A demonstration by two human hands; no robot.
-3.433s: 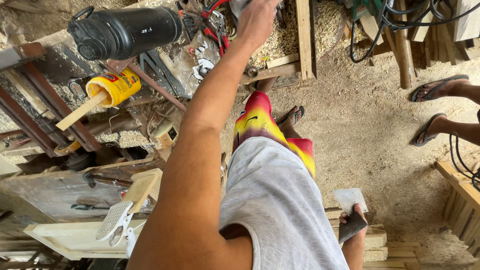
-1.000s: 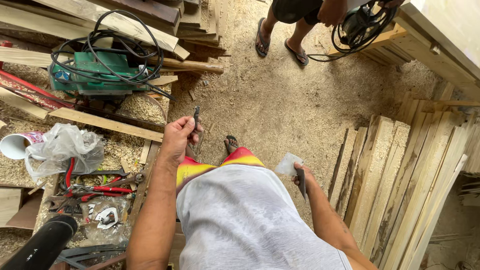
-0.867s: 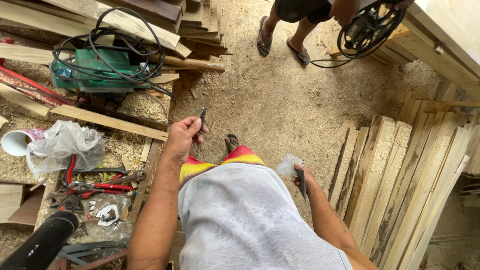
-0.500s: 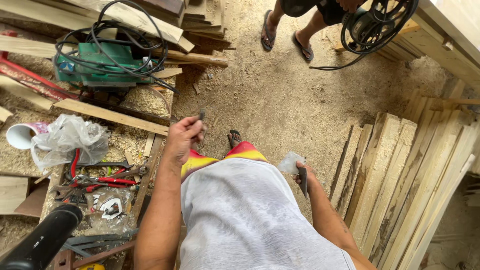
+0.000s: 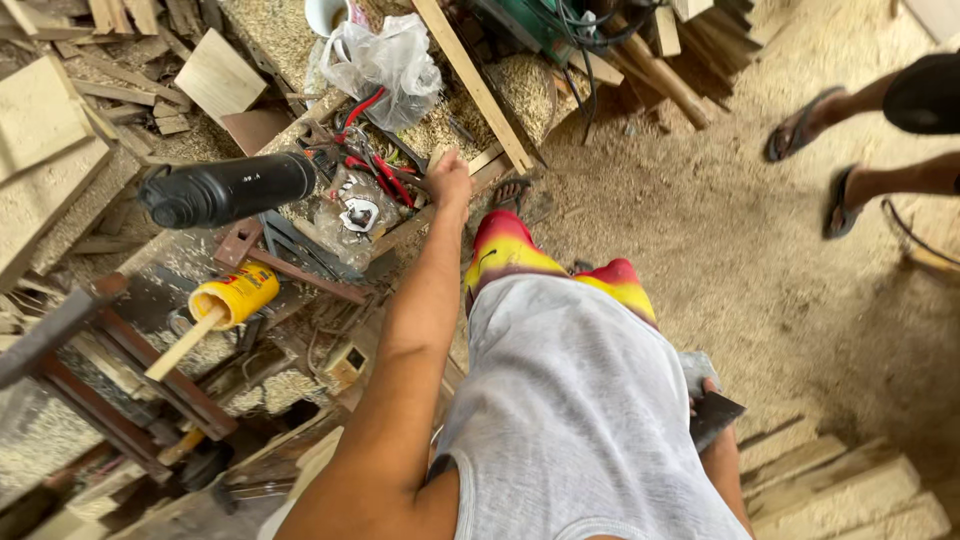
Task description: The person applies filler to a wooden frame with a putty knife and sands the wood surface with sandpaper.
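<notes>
My left hand (image 5: 450,181) reaches forward to the edge of a cluttered workbench (image 5: 400,235), right beside red-handled pliers (image 5: 367,168). I see only its back; the fingers curl downward and whatever they hold is hidden. My right hand (image 5: 707,386) hangs at my side, mostly behind my grey shirt. It grips a dark flat blade-like piece (image 5: 716,418) together with a bit of grey cloth (image 5: 694,366). My sandalled foot (image 5: 512,192) stands on the sawdust floor just past the left hand.
On the bench lie a black cylinder (image 5: 230,188), a yellow can with a wooden stick (image 5: 233,296) and a clear plastic bag (image 5: 385,58). A green machine with cables (image 5: 545,22) sits beyond. Another person's sandalled feet (image 5: 800,127) stand at right. Planks (image 5: 840,488) lie bottom right.
I have turned toward the bench. My left hand, which held a small dark piece near my waist, has stretched out to the bench edge. The right hand still holds its dark piece.
</notes>
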